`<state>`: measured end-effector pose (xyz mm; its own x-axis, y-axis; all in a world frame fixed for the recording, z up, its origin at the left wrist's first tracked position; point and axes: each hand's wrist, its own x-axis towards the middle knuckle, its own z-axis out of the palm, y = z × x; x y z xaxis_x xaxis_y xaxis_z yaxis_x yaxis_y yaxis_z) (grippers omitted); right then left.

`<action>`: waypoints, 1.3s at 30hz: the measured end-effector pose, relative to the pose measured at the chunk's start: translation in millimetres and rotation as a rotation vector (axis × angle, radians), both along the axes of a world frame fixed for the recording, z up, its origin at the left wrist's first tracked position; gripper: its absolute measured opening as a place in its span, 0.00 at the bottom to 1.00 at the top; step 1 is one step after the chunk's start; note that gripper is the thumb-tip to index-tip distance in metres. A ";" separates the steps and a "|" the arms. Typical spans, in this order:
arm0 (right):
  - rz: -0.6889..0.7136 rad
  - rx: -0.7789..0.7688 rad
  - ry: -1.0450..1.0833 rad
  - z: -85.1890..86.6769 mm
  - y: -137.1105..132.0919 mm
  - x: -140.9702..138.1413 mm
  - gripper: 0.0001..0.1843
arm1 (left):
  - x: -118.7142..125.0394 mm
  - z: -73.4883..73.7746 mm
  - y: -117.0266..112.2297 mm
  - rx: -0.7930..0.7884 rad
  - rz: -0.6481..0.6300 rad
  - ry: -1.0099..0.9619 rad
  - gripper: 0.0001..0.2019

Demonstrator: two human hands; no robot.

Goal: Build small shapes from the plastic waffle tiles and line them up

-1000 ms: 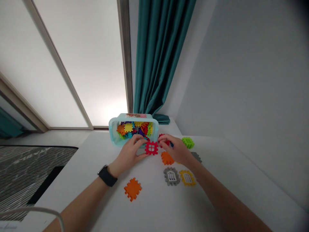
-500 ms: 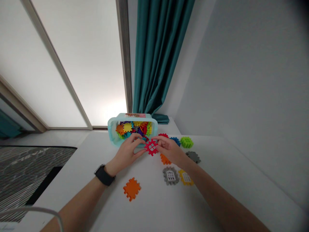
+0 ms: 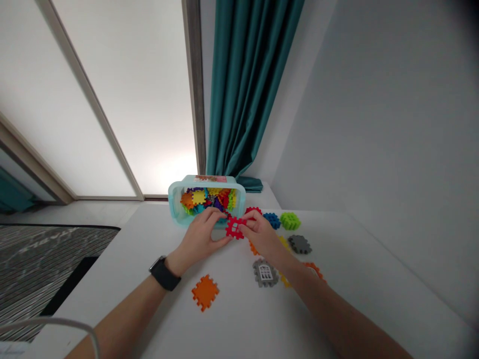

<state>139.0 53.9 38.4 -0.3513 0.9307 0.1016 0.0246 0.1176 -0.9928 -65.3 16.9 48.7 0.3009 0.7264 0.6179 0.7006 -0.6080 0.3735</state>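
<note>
My left hand (image 3: 200,238) and my right hand (image 3: 262,234) both pinch a red window-shaped puzzle tile (image 3: 234,227) just above the white table (image 3: 239,319). The left fingers grip its left edge, the right fingers its right edge. A black watch (image 3: 164,272) sits on my left wrist. Right behind the tile stands a pale blue bin (image 3: 175,202) full of coloured tiles.
Loose tiles lie around: an orange one (image 3: 205,292) near my left forearm, a grey window tile (image 3: 265,272), a dark grey one (image 3: 299,244), blue (image 3: 271,220) and green (image 3: 290,220) ones, another red one (image 3: 253,210). A teal curtain (image 3: 247,85) hangs behind; wall at right.
The red tile has been turned between both hands and lifted slightly. My right hand has shifted left onto the tile, so its forearm now covers the yellow tile.
</note>
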 end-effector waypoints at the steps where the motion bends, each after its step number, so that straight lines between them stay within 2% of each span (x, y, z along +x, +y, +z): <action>1: -0.010 -0.010 0.001 -0.6 -0.4 -0.8 0.14 | -0.7 -1.2 0.7 0.011 0.009 0.020 0.17; 5: -0.029 -0.074 0.005 0.9 -3.1 -1.4 0.15 | -4.9 -3.2 2.6 0.078 0.044 0.094 0.10; 8: 0.045 -0.100 0.014 4.1 -5.6 -1.7 0.22 | -6.3 -1.4 1.9 0.115 0.048 0.118 0.05; 10: 0.086 -0.095 0.004 5.2 -6.5 -2.6 0.24 | -5.7 0.3 0.7 0.131 0.050 0.130 0.07; 13: 0.071 -0.070 0.017 4.3 -6.2 -4.4 0.23 | -3.8 1.3 -1.0 0.119 0.045 0.119 0.07; 17: 0.024 -0.062 0.034 1.8 -5.5 -6.0 0.22 | -1.8 -1.5 -1.6 0.089 0.040 0.136 0.20; 20: 0.047 -0.036 0.016 0.7 -5.9 -5.3 0.20 | -2.1 -3.4 -1.0 0.085 0.052 0.165 0.21; 22: 0.045 0.067 -0.076 0.4 -5.3 -2.3 0.18 | -3.3 -3.8 -0.3 0.093 0.061 0.174 0.20; 23: 0.027 0.167 -0.149 0.3 -4.6 0.3 0.18 | -4.1 -3.9 0.2 0.097 0.062 0.178 0.20; 25: -0.010 0.454 -0.318 0.4 -2.6 7.4 0.17 | -6.0 -4.3 1.2 0.103 0.058 0.190 0.20; 27: 0.010 0.772 -0.468 0.4 -0.3 15.5 0.17 | -7.7 -5.4 2.3 0.103 0.048 0.198 0.20; 30: 0.053 1.070 -0.619 -0.2 2.6 24.8 0.16 | -9.5 -7.2 3.5 0.099 0.033 0.191 0.20; 33: 0.056 1.191 -0.682 -1.3 4.2 27.9 0.13 | -10.3 -7.9 3.8 0.101 0.025 0.169 0.20; 39: 0.064 1.246 -0.706 0.0 6.7 27.9 0.10 | -10.5 -9.9 4.1 0.104 -0.005 0.155 0.21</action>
<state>166.9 60.7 38.4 -0.7084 0.3472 0.6146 0.4217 0.9064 -0.0259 -75.8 21.0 38.8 0.4017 0.6590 0.6359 0.7414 -0.6416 0.1965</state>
